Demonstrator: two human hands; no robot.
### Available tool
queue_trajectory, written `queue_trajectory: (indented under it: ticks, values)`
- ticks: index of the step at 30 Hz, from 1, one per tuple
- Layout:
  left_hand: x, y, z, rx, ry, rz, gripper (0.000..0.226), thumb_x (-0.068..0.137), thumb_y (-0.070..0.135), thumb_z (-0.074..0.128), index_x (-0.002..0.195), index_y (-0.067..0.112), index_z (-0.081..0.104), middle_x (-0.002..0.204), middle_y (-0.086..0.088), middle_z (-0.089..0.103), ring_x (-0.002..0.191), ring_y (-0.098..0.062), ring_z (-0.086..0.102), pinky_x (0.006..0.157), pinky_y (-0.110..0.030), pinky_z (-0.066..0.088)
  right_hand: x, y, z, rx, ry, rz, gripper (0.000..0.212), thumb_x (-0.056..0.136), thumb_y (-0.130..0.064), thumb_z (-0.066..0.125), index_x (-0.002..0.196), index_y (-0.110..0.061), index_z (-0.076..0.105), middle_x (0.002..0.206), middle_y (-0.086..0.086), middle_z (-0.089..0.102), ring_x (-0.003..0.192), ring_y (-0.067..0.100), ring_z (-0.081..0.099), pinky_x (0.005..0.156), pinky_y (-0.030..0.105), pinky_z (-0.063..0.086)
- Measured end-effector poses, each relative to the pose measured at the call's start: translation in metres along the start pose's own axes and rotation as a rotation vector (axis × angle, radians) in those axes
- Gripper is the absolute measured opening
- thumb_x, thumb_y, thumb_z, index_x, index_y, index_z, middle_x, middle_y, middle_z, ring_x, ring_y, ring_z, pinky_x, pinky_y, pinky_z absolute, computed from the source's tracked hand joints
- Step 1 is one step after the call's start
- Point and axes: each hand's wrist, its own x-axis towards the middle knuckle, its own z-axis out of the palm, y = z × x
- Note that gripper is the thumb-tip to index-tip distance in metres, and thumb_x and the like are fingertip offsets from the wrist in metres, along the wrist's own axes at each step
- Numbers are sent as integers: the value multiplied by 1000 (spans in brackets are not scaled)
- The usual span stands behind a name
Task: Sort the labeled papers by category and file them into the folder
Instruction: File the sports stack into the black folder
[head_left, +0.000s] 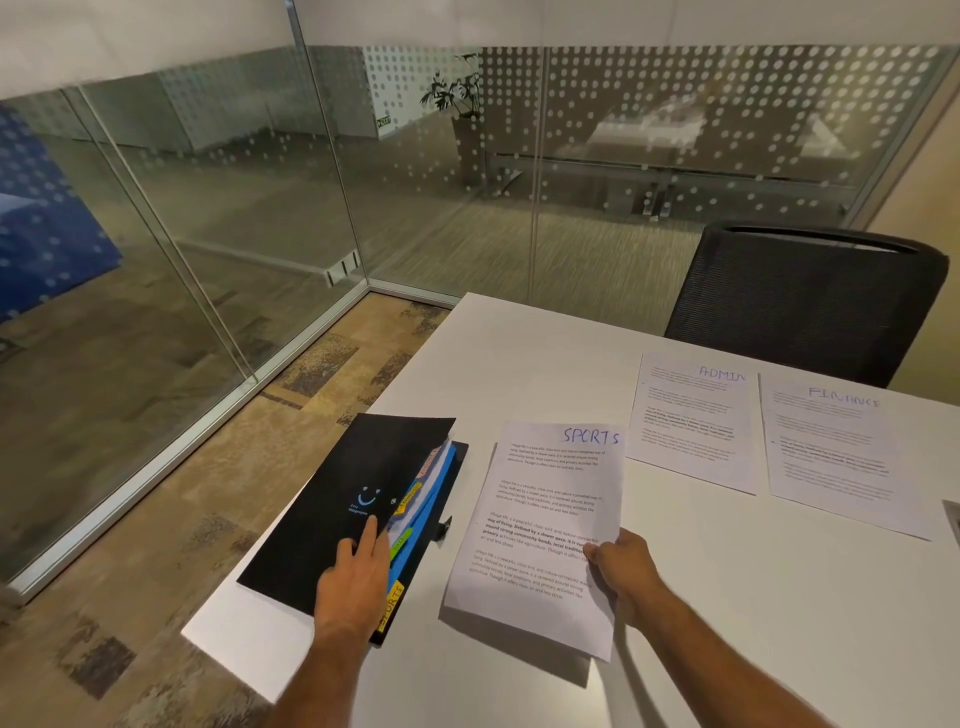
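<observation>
A black expanding folder (332, 509) lies at the table's left corner, its cover raised a little over coloured tabbed dividers; a yellow tab (390, 605) reads SPORTS. My left hand (356, 577) rests on the cover's near right edge, fingers spread. My right hand (621, 569) pinches the right edge of a sheet headed SPORTS (540, 525), held just above the table beside the folder. Further right, a sheet headed ADMIN (693, 421) and one headed FINANCE (836, 452) lie flat side by side.
The white table (727, 597) has its left edge and corner close to the folder. A black mesh office chair (805, 301) stands behind the far edge. Glass partition walls enclose the room on the left and back.
</observation>
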Motion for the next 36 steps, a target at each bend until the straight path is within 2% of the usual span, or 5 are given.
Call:
queue_trajectory:
  ticks: [6, 12, 19, 30, 36]
  values:
    - [-3, -5, -8, -186, 13, 27, 103, 91, 21, 68, 155, 37, -11, 163, 3, 17, 134, -18, 38, 93, -32, 50, 1, -6, 6, 35, -53, 23, 31, 91, 6, 56, 119, -4, 63, 109, 16, 72, 95, 38, 70, 90, 51, 57]
    - [-3, -18, -20, -488, -93, -111, 92, 90, 12, 66, 156, 37, 8, 135, -5, 50, 113, -16, 55, 87, -36, 56, -14, -26, 26, 1, -245, 44, 30, 91, 12, 54, 116, -3, 61, 104, 14, 70, 85, 28, 69, 53, 26, 56]
    - [1, -32, -29, -630, -112, -80, 61, 90, 2, 54, 143, 31, 46, 126, -4, 60, 103, -14, 56, 85, -35, 58, -18, -46, 65, -249, -311, 18, 33, 91, 8, 55, 121, -3, 62, 100, 8, 67, 78, 20, 66, 54, 23, 54]
    - [5, -44, -41, -659, -184, -56, 66, 91, 2, 61, 147, 31, 42, 124, -4, 60, 115, -19, 57, 88, -39, 59, -32, -38, 137, -413, -105, -220, 27, 92, -23, 60, 116, -12, 66, 118, 11, 70, 102, 32, 66, 83, 34, 55]
    - [11, -43, -38, -638, -259, -71, 75, 87, -2, 66, 149, 29, 38, 130, -4, 57, 120, -21, 53, 86, -37, 59, -36, -21, 174, -346, -89, -169, 34, 89, -17, 55, 122, -12, 61, 122, 12, 67, 106, 32, 64, 87, 34, 52]
